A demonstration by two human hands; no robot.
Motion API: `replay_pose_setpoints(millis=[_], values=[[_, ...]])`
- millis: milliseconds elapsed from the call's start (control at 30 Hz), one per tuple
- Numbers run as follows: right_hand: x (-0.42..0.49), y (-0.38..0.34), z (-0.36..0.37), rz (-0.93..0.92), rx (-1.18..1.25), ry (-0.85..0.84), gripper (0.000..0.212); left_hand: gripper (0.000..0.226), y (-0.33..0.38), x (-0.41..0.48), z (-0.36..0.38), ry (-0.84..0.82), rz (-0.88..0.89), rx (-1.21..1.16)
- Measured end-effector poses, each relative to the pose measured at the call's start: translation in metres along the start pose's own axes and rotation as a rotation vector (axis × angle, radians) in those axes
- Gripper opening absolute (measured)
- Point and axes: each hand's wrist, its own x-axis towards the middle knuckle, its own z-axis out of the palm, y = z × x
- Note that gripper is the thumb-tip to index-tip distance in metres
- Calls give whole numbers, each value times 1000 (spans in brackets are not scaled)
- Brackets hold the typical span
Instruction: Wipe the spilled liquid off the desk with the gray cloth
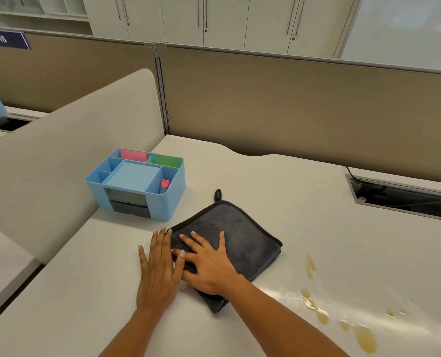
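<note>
On the smooth desk (291, 202), both flat, open hands — left hand (160, 269), right hand (209, 264) — press the plush folded gray cloth (242, 240).

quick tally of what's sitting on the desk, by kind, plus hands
Gray cloth: 1
Blue organizer: 1
Hands: 2, left hand and right hand, both flat on the cloth's near edge
Spilled liquid: 1 scattered patch
Total: 5
</note>
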Motion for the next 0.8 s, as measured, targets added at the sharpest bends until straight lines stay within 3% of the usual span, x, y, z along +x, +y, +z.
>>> replay_pose_setpoints(millis=[67,200,300,500,667,800], values=[[-8,0,2,-15,-24,-3,50,70,0,-1,1,5,13,8],[-22,-1,5,-21,-28,-2,61,90,4,-2,-1,5,12,-41],[-33,-1,5,-5,-12,-12,46,97,4,-2,-1,28,26,-64],[-62,4,3,-7,-10,-20,43,84,11,-4,-10,1,-43,-211],[-81,11,3,12,-3,-10,46,66,15,-11,-10,19,-72,-188],[-92,18,1,21,-3,6,44,81,27,-26,-7,7,-34,-121]])
